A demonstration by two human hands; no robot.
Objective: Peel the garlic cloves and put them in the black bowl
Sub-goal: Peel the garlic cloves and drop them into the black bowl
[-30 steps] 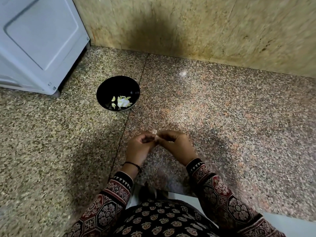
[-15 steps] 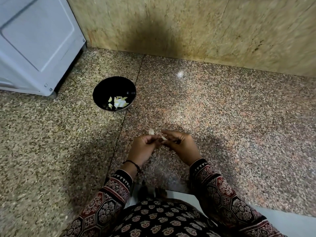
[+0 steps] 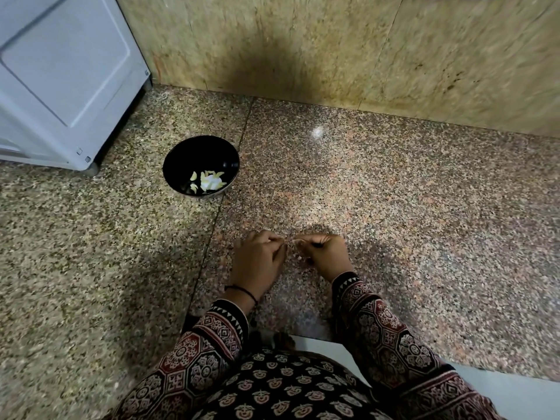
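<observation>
Both curled: left hand (image 3: 257, 262), right hand (image 3: 325, 255) pinching garlic clove (image 3: 291, 246).

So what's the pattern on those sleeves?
Maroon and black octagon medallions with cream flowers, and white triangles at the cuffs; the head view shows the sleeves best.

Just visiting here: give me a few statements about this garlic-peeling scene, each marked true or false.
1. The black bowl is empty. False: peeled garlic pieces lie inside it.
2. The black bowl sits farther away than the hands, to their left. True.
3. The left hand and right hand are spread far apart. False: their curled fingers meet on a small garlic clove.
4. A white appliance stands beyond the bowl, at left. True.
</observation>
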